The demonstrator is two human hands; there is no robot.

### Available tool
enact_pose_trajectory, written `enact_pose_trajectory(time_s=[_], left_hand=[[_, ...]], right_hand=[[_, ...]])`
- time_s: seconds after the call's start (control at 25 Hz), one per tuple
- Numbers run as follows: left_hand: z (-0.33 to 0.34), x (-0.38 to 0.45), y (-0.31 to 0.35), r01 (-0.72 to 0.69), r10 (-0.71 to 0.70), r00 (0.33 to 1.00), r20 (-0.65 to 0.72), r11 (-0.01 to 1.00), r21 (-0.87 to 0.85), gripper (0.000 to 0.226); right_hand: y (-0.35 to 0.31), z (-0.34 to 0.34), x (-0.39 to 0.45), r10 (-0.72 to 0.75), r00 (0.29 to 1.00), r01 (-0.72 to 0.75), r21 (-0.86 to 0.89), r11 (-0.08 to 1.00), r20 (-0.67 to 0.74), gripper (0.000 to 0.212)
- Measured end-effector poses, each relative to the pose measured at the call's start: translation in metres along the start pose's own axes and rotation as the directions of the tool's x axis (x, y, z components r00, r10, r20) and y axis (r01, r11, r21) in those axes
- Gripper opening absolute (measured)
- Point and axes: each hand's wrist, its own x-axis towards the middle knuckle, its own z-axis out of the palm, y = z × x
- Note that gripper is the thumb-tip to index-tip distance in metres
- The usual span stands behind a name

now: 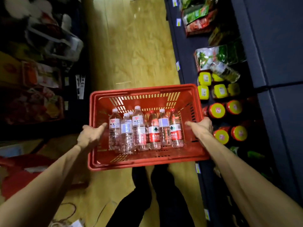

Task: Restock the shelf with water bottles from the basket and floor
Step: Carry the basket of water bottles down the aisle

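Note:
I carry a red plastic basket point(144, 163) above the aisle floor. My left hand point(89, 134) grips its left rim with the thumb inside, and my right hand point(202, 126) grips the right rim the same way. Several water bottles point(127, 133) lie side by side in the basket, some with white labels and two with red labels point(153, 131). One more clear water bottle point(224, 72) lies tilted on the dark shelf point(185, 63) to my right.
The right shelf holds green and red snack bags point(196, 18), yellow-lidded tubs point(204, 79) and red jars with yellow lids point(217, 110). Dark shelves with packaged goods point(32, 102) line the left. Wooden floor point(131, 46) runs ahead; my legs point(147, 202) are below the basket.

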Motion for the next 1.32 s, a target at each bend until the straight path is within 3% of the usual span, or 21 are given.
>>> enact_pose_trajectory(time_s=[0.24,0.48,0.72,0.84,0.96,1.0,1.08,1.2,1.32], left_hand=[[-0.044,0.078,0.128,-0.034,0.032,0.998,-0.055,0.999,-0.041,0.096],[-0.082,0.161,0.249,-0.057,0.056,0.997,-0.05,0.998,-0.009,0.087],[-0.131,0.277,0.339,-0.016,0.015,1.0,-0.022,0.997,-0.08,0.122],[-0.145,0.339,0.374,-0.022,0.024,1.0,0.021,0.994,-0.105,0.117],[-0.171,0.373,0.426,-0.053,0.056,0.998,0.024,0.993,-0.108,0.09],[-0.184,0.385,0.446,-0.041,0.043,0.999,0.009,0.993,-0.109,0.086],[-0.208,0.418,0.481,-0.004,0.002,1.0,-0.019,0.993,-0.118,0.104],[-0.234,0.47,0.524,-0.002,0.0,1.0,-0.021,0.994,-0.111,0.112],[-0.262,0.511,0.58,-0.02,0.014,0.998,-0.054,0.994,-0.107,0.107]], right_hand=[[-0.143,0.026,0.078,0.011,1.0,-0.01,0.114,0.993,-0.009,0.084],[-0.271,0.051,0.177,0.061,0.989,-0.077,0.122,0.99,0.136,0.093],[-0.429,0.071,0.244,0.048,0.981,-0.055,0.033,0.998,0.187,0.056],[-0.494,0.088,0.269,0.072,0.983,-0.081,0.044,0.996,0.17,0.051],[-0.555,0.112,0.3,0.052,0.987,-0.065,0.076,0.995,0.152,0.044],[-0.58,0.117,0.305,0.062,0.984,-0.077,0.086,0.993,0.169,0.046],[-0.616,0.133,0.333,0.056,0.982,-0.073,0.092,0.993,0.18,0.057],[-0.661,0.156,0.376,0.053,0.985,-0.064,0.062,0.996,0.167,0.09],[-0.71,0.177,0.41,0.047,0.984,-0.057,0.055,0.997,0.173,0.089]])
